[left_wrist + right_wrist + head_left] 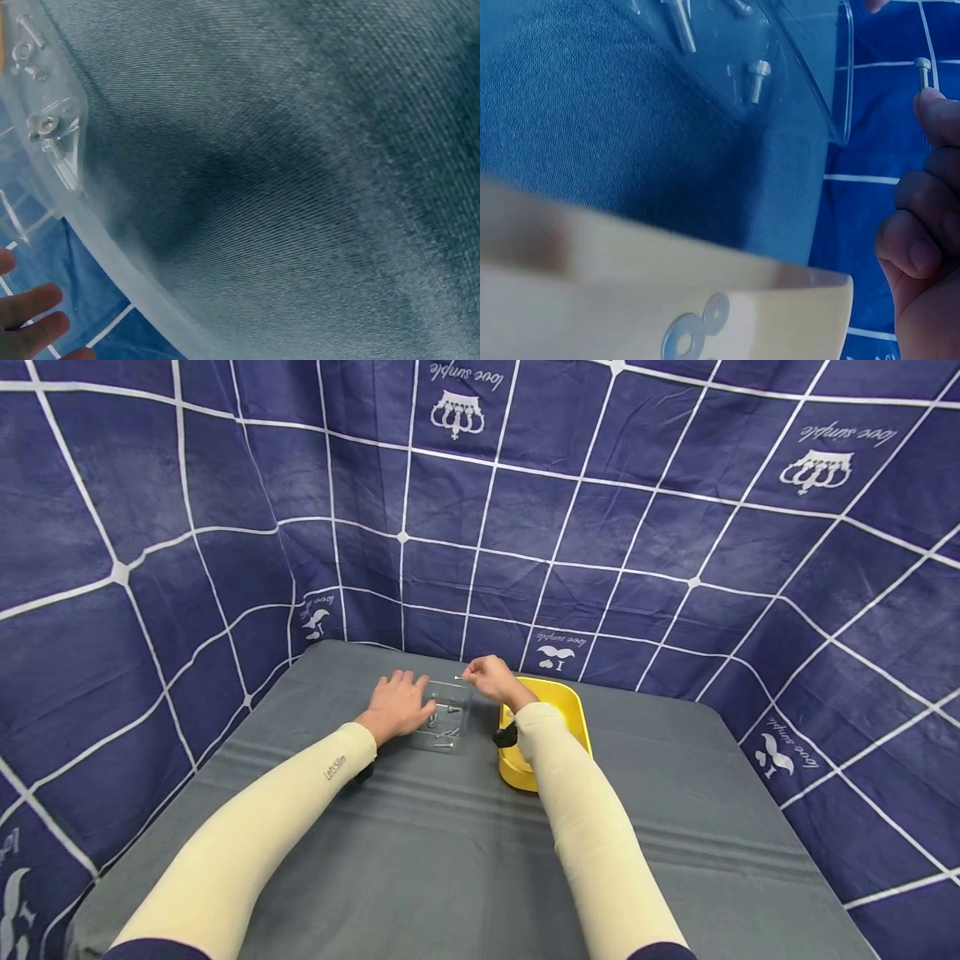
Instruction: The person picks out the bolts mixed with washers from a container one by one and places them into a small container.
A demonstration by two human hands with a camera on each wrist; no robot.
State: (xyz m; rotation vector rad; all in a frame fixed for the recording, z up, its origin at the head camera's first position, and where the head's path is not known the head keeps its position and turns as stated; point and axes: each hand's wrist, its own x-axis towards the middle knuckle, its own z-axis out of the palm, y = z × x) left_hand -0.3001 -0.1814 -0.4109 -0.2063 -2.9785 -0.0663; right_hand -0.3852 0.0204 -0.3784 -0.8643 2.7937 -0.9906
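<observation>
Thumb and fingertips of my right hand (491, 678) pinch a small bolt (923, 67), its round head pointing up beyond the fingertips in the right wrist view. That hand is raised beside the far right corner of a clear plastic box (468, 710). My left hand (397, 703) rests at the box's left side with fingers extended and thumb over the rim. Inside the box lie several loose bolts (758, 79) and other small metal pieces. In the left wrist view, only a few left fingers (34, 306) show at the lower left corner.
A yellow bin (573, 706) stands to the right of the clear box, under my right forearm. Flat washers (682, 337) lie in it. Grey cloth (420, 835) covers the table, and a blue checked curtain (600, 527) hangs behind and at both sides.
</observation>
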